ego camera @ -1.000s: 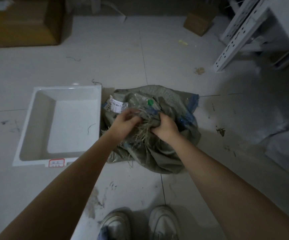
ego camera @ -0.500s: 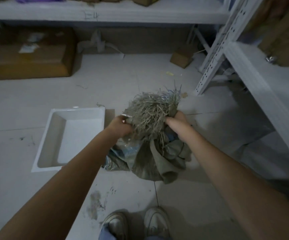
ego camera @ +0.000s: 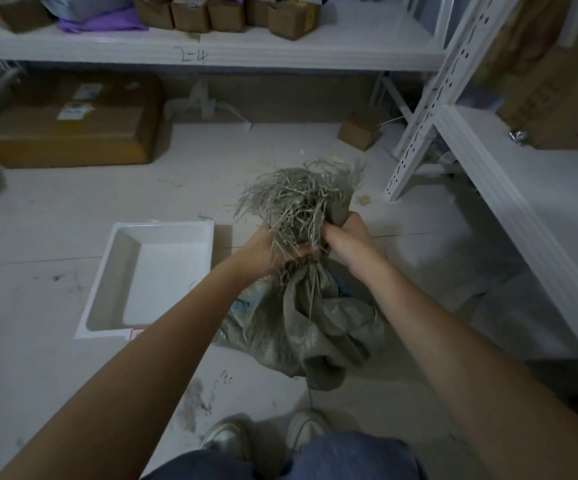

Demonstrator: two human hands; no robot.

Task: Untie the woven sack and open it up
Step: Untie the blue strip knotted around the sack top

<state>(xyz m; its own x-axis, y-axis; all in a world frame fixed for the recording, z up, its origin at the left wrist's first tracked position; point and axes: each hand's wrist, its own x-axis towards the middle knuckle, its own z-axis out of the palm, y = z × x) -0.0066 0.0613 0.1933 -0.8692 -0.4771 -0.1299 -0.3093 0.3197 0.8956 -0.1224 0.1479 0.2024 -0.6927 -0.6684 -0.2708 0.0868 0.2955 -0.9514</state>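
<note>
We hold the sack [ego camera: 301,327] by its neck with both hands. The left hand [ego camera: 263,252] is curled around the left side of the neck, fingers wrapped under the frayed fringe [ego camera: 298,199]. The right hand [ego camera: 348,233] is closed on the right side, gripping a fold of cloth just below the fringe. The two hands sit close together, nearly touching at the fingertips, with the gathered neck pinched between them.

Task state, as we judge it: the neck is bunched tight, so the sack is not yet opened. We cannot tell whether a knot or tie remains; loose strands cover the point where it would sit. What is left, at least, is to free the neck and spread the mouth apart.

The fringe stands up and fans out above the hands, toward the far side. The body of the sack hangs below the hands in slack folds, and its lower part appears to rest on the floor [ego camera: 72,393], just beyond our shoes [ego camera: 232,436]. A blue patch shows among the folds on the left side.

To the left of the sack, close beside it, a white tray [ego camera: 107,292] lies on the floor. At the far side, a shelf [ego camera: 211,53] carries boxes, and a large carton [ego camera: 69,129] sits beneath it at the far left. A second shelf unit [ego camera: 488,168] runs along the right.
</note>
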